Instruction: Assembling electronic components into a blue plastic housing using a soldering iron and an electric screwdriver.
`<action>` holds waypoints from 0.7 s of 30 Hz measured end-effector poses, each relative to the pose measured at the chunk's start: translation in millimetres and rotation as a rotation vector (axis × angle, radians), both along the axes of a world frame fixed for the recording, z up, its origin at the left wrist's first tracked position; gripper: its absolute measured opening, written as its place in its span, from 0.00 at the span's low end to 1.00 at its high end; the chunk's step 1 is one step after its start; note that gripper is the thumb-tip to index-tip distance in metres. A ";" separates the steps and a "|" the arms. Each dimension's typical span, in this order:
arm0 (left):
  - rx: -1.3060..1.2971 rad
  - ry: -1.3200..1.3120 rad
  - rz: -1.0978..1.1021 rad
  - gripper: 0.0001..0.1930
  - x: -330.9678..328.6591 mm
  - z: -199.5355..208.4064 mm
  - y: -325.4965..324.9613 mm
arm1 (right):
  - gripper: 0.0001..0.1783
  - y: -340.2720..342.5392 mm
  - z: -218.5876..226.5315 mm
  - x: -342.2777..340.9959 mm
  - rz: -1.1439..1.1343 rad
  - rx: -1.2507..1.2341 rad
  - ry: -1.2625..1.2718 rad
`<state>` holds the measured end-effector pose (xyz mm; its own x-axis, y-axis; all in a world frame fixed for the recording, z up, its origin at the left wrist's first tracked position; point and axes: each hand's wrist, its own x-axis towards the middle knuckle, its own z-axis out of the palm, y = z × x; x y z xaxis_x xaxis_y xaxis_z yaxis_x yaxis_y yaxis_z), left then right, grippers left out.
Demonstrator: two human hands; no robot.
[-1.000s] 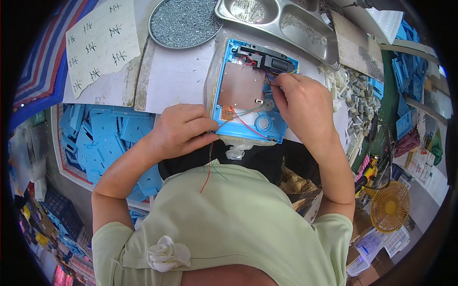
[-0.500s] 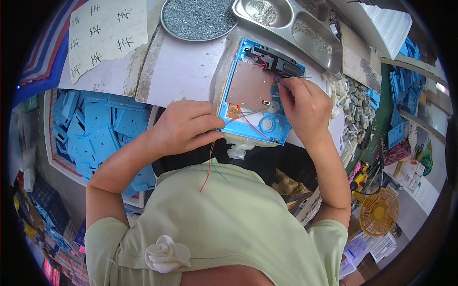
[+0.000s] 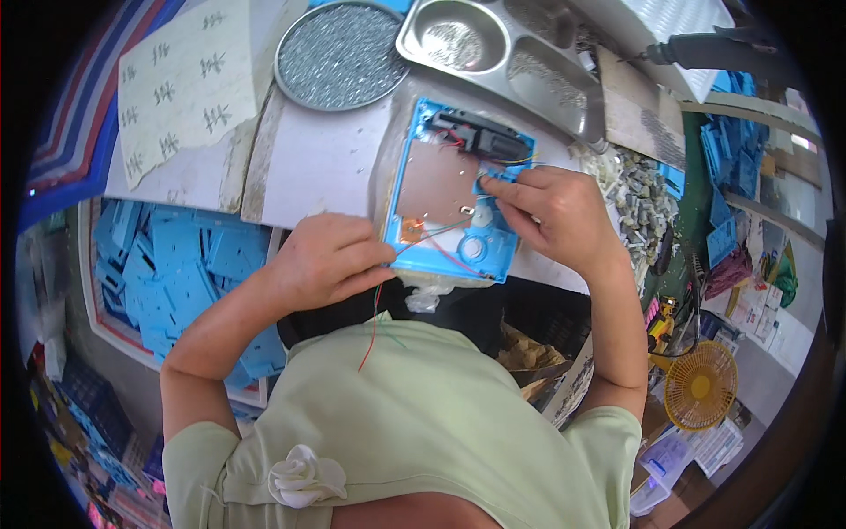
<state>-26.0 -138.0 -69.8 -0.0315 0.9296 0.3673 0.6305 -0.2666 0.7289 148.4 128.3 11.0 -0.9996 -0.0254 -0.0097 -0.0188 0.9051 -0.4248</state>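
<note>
Right hand (image 3: 560, 216) partly over blue casing (image 3: 500, 242)

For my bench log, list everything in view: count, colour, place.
Casing: one, blue, centre
Board: one, brown, inside casing
Module: one, black, inside casing
Wires: several, red, green, yellow, around casing
Round tray: one, grey, top
Compartment tray: one, silver, beside round tray
Metal pieces: many, grey, both trays
Sheet: one, cream, top left
Plastic parts: many, blue, left and right
Loose pieces: many, white and grey, right
Fan: one, yellow, lower right
Shirt: one, green, bottom
Left hand: one, bare, casing's lower left
Right hand: one, bare, casing's right
</note>
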 end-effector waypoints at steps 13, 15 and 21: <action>0.040 0.303 -0.375 0.12 -25.9 11.9 21.9 | 0.10 138.1 36.0 50.6 -0.867 -0.387 0.323; 0.050 0.333 -0.405 0.14 -28.6 11.6 25.7 | 0.10 186.1 46.3 29.3 -0.909 -0.225 0.502; 0.085 0.334 -0.350 0.16 -29.3 16.7 24.4 | 0.10 294.6 58.3 -139.9 -0.234 0.395 0.896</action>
<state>-55.3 -113.6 -53.1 0.4094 0.8300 0.3788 0.6882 -0.5535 0.4690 8.5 422.9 69.3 -0.6217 0.0155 0.7831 0.0119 0.9999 -0.0103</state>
